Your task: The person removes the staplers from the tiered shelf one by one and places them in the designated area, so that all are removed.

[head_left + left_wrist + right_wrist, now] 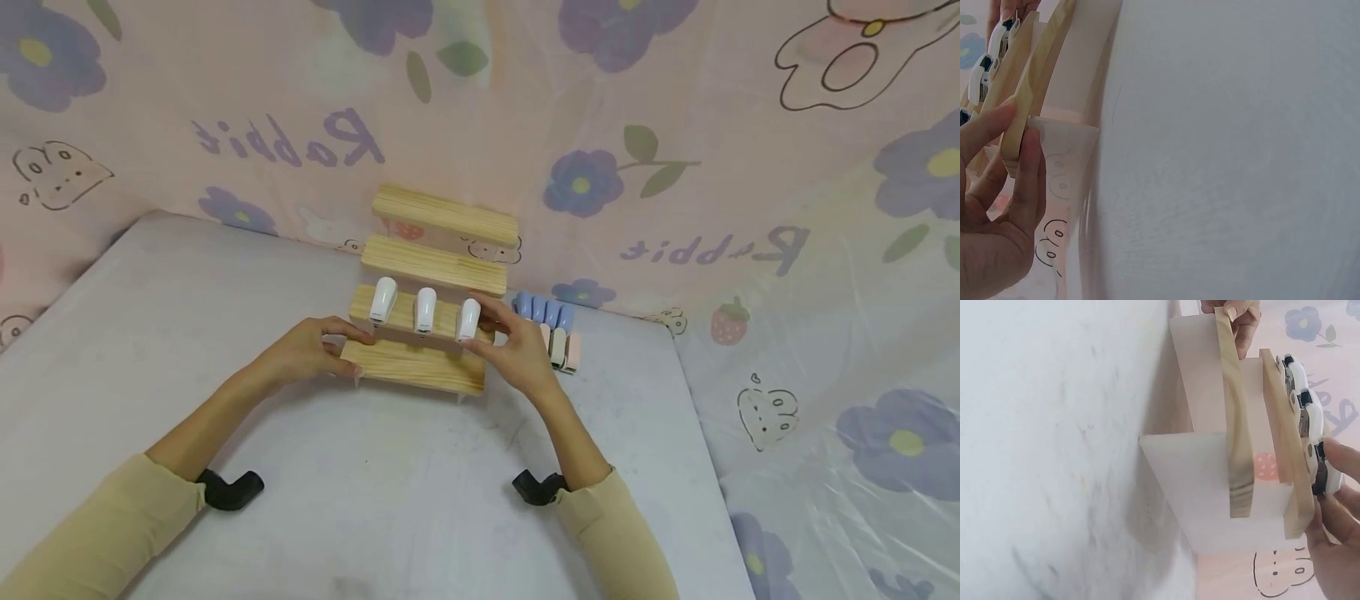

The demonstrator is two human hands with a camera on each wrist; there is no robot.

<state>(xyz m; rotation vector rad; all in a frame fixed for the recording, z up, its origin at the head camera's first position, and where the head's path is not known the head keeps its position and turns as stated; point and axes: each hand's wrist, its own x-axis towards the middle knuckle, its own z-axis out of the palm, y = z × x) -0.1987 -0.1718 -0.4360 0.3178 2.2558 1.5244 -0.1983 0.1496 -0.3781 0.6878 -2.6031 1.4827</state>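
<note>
A wooden tiered display rack (420, 368) stands on the table, its boards rising in steps on pale side supports. Three small white staplers sit upright in a row on its second board from the bottom: left stapler (384, 300), middle stapler (425, 310) and right stapler (469, 318). My right hand (525, 354) pinches the right stapler between thumb and fingers, at the board's right end. The lowest board's left end is gripped by my left hand (303, 354), thumb on top and fingers beneath, as the left wrist view shows at the board end (1015, 137).
Right of the rack, partly behind my right hand, stand several blue staplers (552, 313), with pale green (558, 347) and pink staplers (573, 352) in front. A patterned curtain (480, 108) hangs behind the white table (375, 500). The upper two boards (442, 215) hold nothing.
</note>
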